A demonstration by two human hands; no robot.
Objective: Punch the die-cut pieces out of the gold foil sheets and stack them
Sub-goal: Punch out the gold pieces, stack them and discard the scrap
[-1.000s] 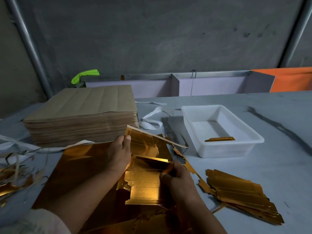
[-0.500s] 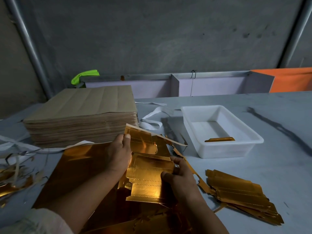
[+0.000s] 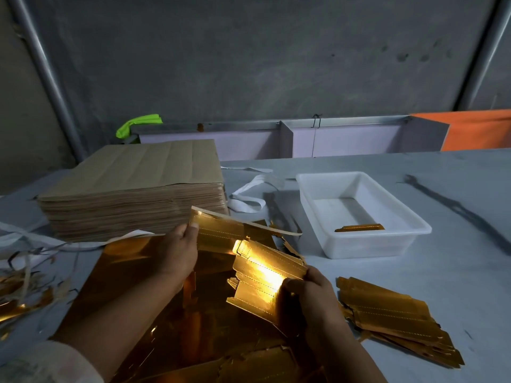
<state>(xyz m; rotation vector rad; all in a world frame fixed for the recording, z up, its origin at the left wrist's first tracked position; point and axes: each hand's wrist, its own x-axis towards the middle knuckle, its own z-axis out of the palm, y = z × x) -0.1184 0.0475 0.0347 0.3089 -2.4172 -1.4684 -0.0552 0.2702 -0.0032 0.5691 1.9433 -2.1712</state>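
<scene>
A gold foil sheet point(image 3: 127, 261) lies flat in front of me. My left hand point(image 3: 177, 252) pinches the upper left corner of a partly torn gold sheet remnant point(image 3: 221, 233), thumb on top. My right hand point(image 3: 312, 297) grips a die-cut gold piece point(image 3: 262, 283) by its right edge; the piece is tilted, glints brightly and has come away from the remnant. A fanned stack of punched gold pieces point(image 3: 392, 319) lies on the table to the right of my right hand.
A thick pile of brown-backed sheets point(image 3: 132, 189) stands at the back left. A white plastic tray point(image 3: 414, 233) at the right holds one gold strip point(image 3: 359, 227). White straps point(image 3: 249, 200) lie behind; gold scrap point(image 3: 25, 294) litters the left edge.
My right hand has pulled the die-cut piece down and to the right, rotating it and tearing it free from the remnant. My left hand has stayed holding the remnant's corner.
</scene>
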